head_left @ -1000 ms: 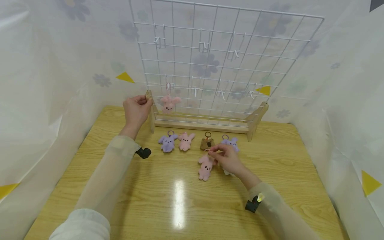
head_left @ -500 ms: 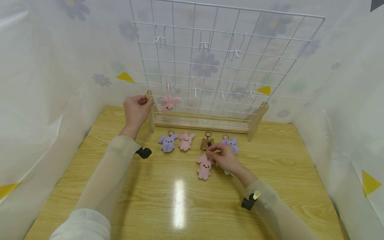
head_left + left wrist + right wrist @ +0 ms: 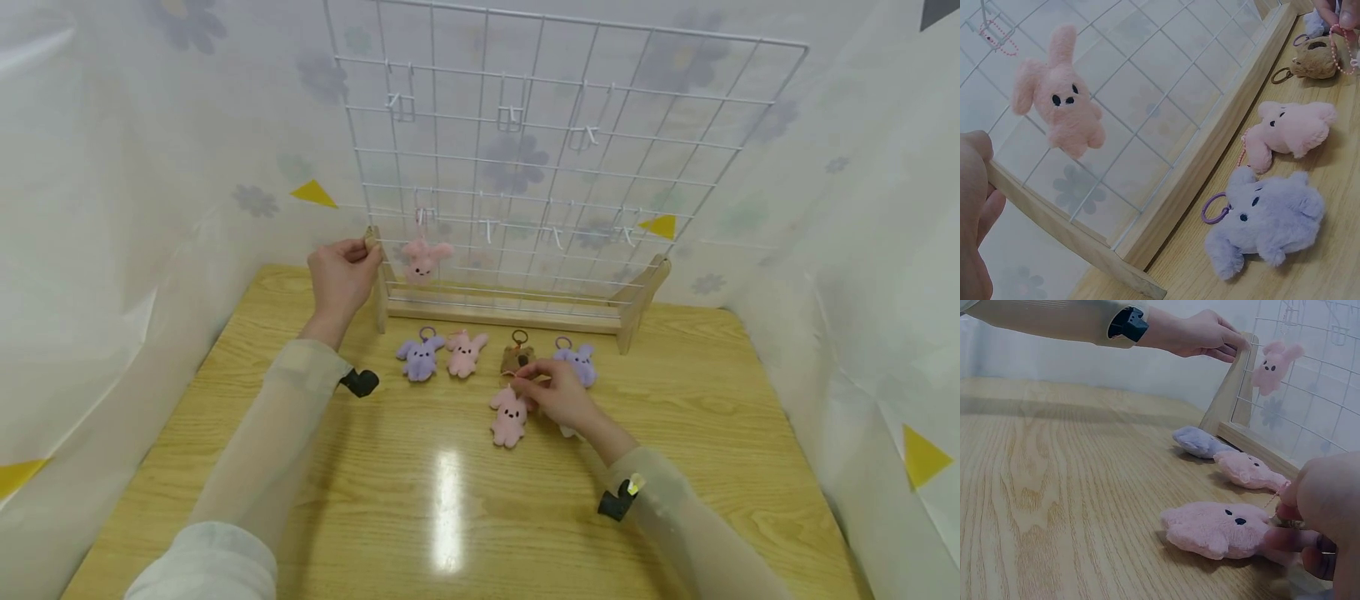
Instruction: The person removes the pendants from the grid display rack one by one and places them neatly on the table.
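My left hand [image 3: 341, 279] pinches the top of the left wooden upright [image 3: 380, 279] of the white wire grid rack [image 3: 487, 154]. With thumb and fingertips, my right hand [image 3: 562, 393] pinches the pink bead chain [image 3: 1337, 47] of a pink plush bunny keychain [image 3: 509, 418]. That bunny lies face up low over the table; in the right wrist view its body [image 3: 1210, 531] seems to rest on the wood. Just behind the right hand are a brown plush keychain [image 3: 516, 359] and a purple bunny [image 3: 577, 364]. Part of a white thing [image 3: 567, 432] shows beneath that hand.
Another pink bunny [image 3: 426, 260] hangs from the lower left hook. Several white hooks [image 3: 510, 115] carry nothing. A purple bunny [image 3: 420, 358] and a pink one [image 3: 466, 355] lie before the rack's wooden base [image 3: 502, 317] on the wooden table [image 3: 360, 500].
My right hand has shifted slightly left, drawing the pink bunny along by its chain. The left hand stays on the upright.
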### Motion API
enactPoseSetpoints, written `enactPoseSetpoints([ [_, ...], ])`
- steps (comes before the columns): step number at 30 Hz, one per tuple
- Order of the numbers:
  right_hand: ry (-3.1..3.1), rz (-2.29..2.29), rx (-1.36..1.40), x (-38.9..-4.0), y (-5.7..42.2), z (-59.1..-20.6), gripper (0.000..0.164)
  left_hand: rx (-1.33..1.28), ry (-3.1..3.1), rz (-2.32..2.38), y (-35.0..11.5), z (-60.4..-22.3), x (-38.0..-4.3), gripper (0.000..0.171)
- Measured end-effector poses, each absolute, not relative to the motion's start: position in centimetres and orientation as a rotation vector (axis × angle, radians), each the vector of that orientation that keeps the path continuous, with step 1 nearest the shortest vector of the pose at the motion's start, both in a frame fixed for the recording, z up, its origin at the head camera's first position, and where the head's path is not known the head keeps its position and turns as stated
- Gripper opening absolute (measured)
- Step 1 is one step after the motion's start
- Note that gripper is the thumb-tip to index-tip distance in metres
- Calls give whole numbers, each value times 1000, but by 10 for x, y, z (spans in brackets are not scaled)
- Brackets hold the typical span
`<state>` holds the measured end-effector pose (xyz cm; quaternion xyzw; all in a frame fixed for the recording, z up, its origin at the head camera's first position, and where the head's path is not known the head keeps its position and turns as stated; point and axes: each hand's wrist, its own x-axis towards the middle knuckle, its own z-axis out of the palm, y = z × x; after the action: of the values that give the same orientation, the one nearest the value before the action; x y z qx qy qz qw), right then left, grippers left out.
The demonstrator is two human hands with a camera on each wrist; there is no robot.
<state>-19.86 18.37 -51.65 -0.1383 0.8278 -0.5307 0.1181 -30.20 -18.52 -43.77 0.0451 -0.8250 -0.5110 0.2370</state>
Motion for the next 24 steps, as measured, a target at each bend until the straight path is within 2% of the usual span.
enactPoseSetpoints([
  [24,2388,-1594,-514,-201,187,-482,23,123,-2269,-1405,-185,-437,-302,26],
])
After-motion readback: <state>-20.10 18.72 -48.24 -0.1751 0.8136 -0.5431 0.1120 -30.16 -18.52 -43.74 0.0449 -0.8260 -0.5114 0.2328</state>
